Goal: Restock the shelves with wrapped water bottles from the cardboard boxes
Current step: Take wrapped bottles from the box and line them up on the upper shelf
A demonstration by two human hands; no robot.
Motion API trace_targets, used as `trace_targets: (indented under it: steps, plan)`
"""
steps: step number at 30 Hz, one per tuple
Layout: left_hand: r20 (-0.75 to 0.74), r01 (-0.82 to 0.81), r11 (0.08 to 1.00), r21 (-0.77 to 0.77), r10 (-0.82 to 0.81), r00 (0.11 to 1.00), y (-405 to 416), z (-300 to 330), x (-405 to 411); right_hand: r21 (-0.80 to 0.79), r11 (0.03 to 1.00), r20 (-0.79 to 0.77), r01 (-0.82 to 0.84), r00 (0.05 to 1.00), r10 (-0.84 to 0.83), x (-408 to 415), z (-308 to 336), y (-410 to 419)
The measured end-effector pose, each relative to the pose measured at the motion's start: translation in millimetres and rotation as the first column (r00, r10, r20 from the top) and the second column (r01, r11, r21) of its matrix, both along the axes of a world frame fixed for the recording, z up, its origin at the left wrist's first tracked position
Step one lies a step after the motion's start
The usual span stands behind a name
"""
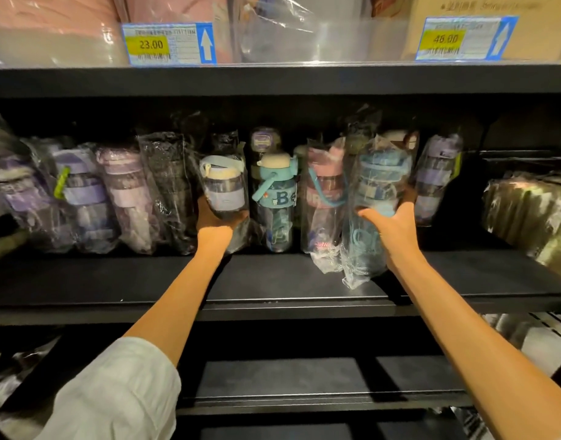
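Forearms are reaching in over the black shelf (pixel 272 281). Left hand (pixel 214 219) is cupping a cream-lidded wrapped bottle (pixel 223 185); right hand (pixel 396 222), fingers curled, is gripping a blue wrapped bottle (pixel 379 182). Film likely slippery, so grip the rigid body.

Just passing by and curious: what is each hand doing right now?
Left hand: grips a wrapped cream-lidded bottle.
Right hand: holds a wrapped blue bottle.
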State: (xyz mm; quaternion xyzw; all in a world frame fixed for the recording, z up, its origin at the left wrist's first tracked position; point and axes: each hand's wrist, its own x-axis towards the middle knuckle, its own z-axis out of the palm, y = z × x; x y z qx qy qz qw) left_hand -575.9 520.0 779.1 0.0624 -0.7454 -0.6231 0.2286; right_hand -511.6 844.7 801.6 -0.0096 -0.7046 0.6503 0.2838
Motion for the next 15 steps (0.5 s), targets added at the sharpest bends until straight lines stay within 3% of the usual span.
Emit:
trace_targets:
  steps: [4,11,13,15]
  plan:
    - [-0.131,-0.060,0.997,-0.053,0.053,0.990,5.4,5.4,-10.2,-0.035,0.999,0.029,0.020,0.999,-0.019,-8.6,3.1,2.8]
    - [-0.137,-0.042,0.996,-0.084,0.031,0.990,1.5,1.0,-16.1,-0.166,0.986,0.081,0.018,0.997,-0.004,-39.9,1.2,2.3]
    - [-0.136,-0.036,0.993,-0.110,0.021,0.990,-1.1,-0.5,-16.3,-0.144,0.989,0.021,-0.014,1.000,0.017,-46.1,4.2,2.4]
    - [-0.129,-0.021,0.990,-0.140,0.002,0.992,-4.8,-2.8,-16.2,-0.101,0.994,0.058,-0.036,0.997,0.042,-51.3,5.7,2.0]
